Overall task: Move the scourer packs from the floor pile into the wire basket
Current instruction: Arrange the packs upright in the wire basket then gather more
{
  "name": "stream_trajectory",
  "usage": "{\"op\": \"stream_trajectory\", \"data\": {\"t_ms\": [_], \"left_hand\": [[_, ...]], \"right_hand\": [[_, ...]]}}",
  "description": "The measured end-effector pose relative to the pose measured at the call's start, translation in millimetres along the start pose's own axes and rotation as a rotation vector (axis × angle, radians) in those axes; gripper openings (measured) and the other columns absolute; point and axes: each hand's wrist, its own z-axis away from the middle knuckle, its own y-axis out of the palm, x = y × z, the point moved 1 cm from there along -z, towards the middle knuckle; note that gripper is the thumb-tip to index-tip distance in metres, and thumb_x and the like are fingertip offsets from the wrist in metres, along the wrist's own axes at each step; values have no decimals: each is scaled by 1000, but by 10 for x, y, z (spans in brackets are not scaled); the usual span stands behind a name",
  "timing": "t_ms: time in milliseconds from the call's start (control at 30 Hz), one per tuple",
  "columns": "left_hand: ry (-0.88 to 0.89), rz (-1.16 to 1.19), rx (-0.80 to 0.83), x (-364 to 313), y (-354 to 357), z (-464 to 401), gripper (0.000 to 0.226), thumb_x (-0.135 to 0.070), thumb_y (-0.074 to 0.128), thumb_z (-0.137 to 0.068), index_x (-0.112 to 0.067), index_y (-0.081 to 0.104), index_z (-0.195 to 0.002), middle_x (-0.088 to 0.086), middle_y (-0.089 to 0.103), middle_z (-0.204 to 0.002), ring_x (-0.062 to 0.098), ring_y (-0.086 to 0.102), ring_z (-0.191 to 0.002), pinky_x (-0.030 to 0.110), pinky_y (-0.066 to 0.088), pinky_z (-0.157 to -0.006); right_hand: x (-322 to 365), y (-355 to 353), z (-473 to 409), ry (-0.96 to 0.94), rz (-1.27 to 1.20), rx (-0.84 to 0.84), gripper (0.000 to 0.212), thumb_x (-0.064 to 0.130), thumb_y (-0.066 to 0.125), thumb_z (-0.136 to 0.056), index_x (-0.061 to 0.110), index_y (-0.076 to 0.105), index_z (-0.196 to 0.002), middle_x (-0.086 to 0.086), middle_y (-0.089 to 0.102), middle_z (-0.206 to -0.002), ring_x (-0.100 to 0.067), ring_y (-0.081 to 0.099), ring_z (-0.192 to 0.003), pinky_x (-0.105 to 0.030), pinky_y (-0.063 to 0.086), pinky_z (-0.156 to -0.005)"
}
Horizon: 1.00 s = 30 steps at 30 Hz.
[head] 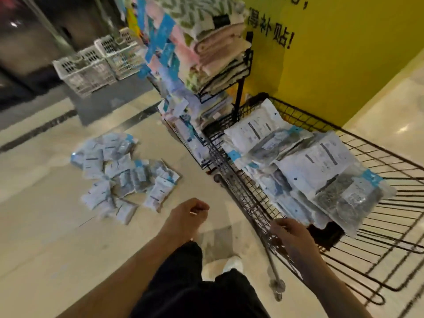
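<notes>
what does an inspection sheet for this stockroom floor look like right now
surface: pale glossy floor with a dark inlaid stripe
job's things: scourer packs piled on the floor; more packs stacked in the wire basket
clutter: folded towels on a black rack; white plastic crates behind
grippers: left hand loosely curled, holds nothing; right hand at the basket's near rim, grip unclear
cables: nothing seen
surroundings: yellow wall with black lettering
</notes>
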Motion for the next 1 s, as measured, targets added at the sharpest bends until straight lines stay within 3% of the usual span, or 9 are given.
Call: {"op": "stream_trajectory", "data": {"t_ms": [100,233,333,500,567,767,900,1000], "left_hand": [[19,33,19,227,-130,300,12,-30,63,-101,-39,70,-106,-17,71,-103,0,68,-91,12,46,-71],[-37,76,10,722,-436,655,15,-35,59,-103,-37,69,-115,-19,68,-109,1,65,-95,11,47,-70],[-113,166,-37,1213,-735,857,15,-36,59,-103,-39,69,-114,-17,70,-111,7,68,-98,22,57,-81],[-247,323,-126,2337,-1411,1089,14,-29,60,-102,-37,69,-110,-15,73,-107,8,70,-96,28,55,-87],[-342,389,-242,2924,-1739,1212,14,-26,62,-101,-32,71,-110,-9,75,-106,11,71,-96,33,55,-89],[-564,690,-499,4490,-2494,1830,15,-24,61,-104,-19,73,-111,7,78,-103,30,72,-100,35,52,-76],[-699,826,-576,5165,-2759,2209,19,-27,60,-105,-15,73,-114,10,77,-110,30,71,-104,45,54,-92],[-786,971,-667,5567,-2973,2329,24,-25,57,-107,-11,70,-121,13,74,-119,31,69,-109,49,50,-101]], "right_hand": [[41,198,26,14,93,73,6,17,69,-101,14,73,-104,-16,77,-97,-31,72,-85,-38,54,-72],[43,577,-41,78,190,65,6,18,70,-101,13,74,-101,-10,78,-91,-28,73,-77,-36,51,-72],[61,973,-95,147,261,96,6,15,71,-100,9,73,-101,-13,76,-84,-27,67,-65,-30,46,-62],[275,1952,-58,134,363,127,9,20,70,-101,12,73,-105,-14,78,-94,-32,71,-77,-30,47,-63],[417,2453,20,119,409,168,10,22,68,-102,13,72,-104,-13,78,-97,-30,70,-79,-33,50,-68],[767,4215,522,-28,500,404,11,24,65,-104,16,72,-106,-10,77,-100,-25,71,-80,-38,53,-75],[993,5172,1142,-174,593,651,9,26,64,-102,27,72,-104,2,79,-99,-16,76,-81,-37,58,-82],[1156,5702,1388,-273,723,827,9,30,66,-100,36,72,-102,9,77,-100,-7,76,-81,-27,58,-81]]}}
